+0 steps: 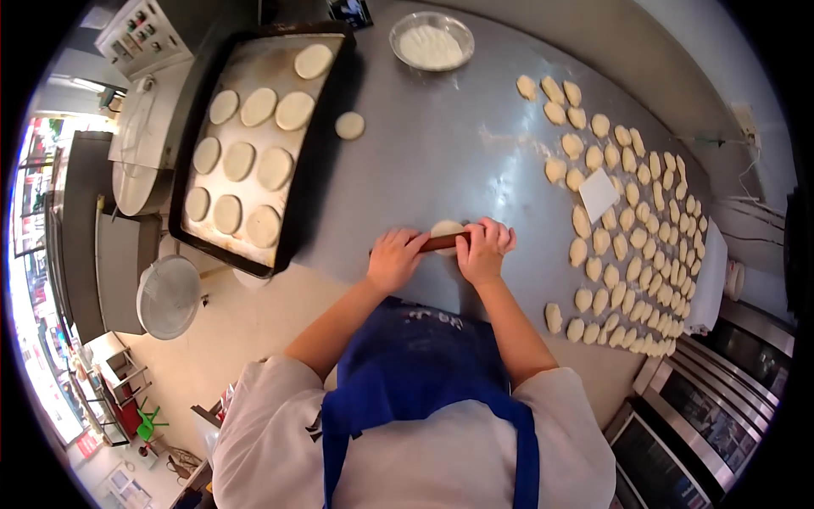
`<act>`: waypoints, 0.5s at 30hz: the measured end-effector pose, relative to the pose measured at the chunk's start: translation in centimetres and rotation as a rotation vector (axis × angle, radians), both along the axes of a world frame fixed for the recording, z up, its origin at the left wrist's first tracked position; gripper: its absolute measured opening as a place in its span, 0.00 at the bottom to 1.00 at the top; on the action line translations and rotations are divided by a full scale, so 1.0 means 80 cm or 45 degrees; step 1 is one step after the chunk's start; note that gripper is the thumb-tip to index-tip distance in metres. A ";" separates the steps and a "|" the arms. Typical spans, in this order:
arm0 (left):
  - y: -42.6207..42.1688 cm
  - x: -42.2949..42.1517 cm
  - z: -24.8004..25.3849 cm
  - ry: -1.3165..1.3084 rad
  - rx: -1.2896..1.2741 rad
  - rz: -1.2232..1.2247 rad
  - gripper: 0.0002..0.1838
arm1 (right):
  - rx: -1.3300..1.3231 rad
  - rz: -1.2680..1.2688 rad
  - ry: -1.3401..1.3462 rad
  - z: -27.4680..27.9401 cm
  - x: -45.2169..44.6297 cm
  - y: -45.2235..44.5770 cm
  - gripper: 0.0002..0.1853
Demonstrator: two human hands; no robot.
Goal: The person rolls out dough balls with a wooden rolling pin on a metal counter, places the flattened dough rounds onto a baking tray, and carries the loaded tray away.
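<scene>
Both my hands are on a brown wooden rolling pin point(442, 243) near the front edge of the steel table. My left hand point(395, 259) is closed around its left end, and my right hand point(483, 250) grips the right end. Under the pin lies a pale round of dough point(447, 227), partly hidden by the pin and my fingers. One flattened dough disc point(349, 125) rests on the table beside the black-rimmed baking tray point(298, 191).
Several flat dough discs point(239, 160) lie on the tray at left. Many small dough pieces point(633, 268) cover the table's right side, with a white scraper point(599, 195) among them. A metal bowl of flour point(431, 44) stands at the back. A round sieve point(169, 297) is at lower left.
</scene>
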State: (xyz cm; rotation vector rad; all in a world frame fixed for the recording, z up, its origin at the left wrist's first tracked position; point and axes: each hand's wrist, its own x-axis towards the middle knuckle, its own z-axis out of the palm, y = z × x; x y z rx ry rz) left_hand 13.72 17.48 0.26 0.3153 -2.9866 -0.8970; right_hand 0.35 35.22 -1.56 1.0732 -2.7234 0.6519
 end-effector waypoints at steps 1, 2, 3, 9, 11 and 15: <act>0.008 -0.004 -0.007 0.033 -0.098 -0.015 0.30 | 0.055 -0.034 -0.085 -0.006 0.001 0.023 0.13; 0.010 -0.011 -0.015 0.076 -0.204 -0.031 0.32 | 0.103 -0.069 -0.160 -0.013 -0.002 0.038 0.12; 0.009 -0.025 -0.022 0.127 -0.317 -0.045 0.33 | 0.101 0.007 -0.059 -0.022 -0.011 0.040 0.13; -0.045 -0.118 -0.035 0.063 -0.481 0.217 0.40 | 0.034 0.003 -0.087 0.009 -0.117 -0.051 0.21; -0.031 -0.094 -0.027 -0.011 -0.500 0.109 0.42 | 0.057 0.040 -0.017 0.003 -0.088 -0.026 0.26; 0.025 0.019 -0.030 0.035 -0.262 -0.175 0.44 | 0.066 0.163 -0.097 -0.019 0.012 0.073 0.32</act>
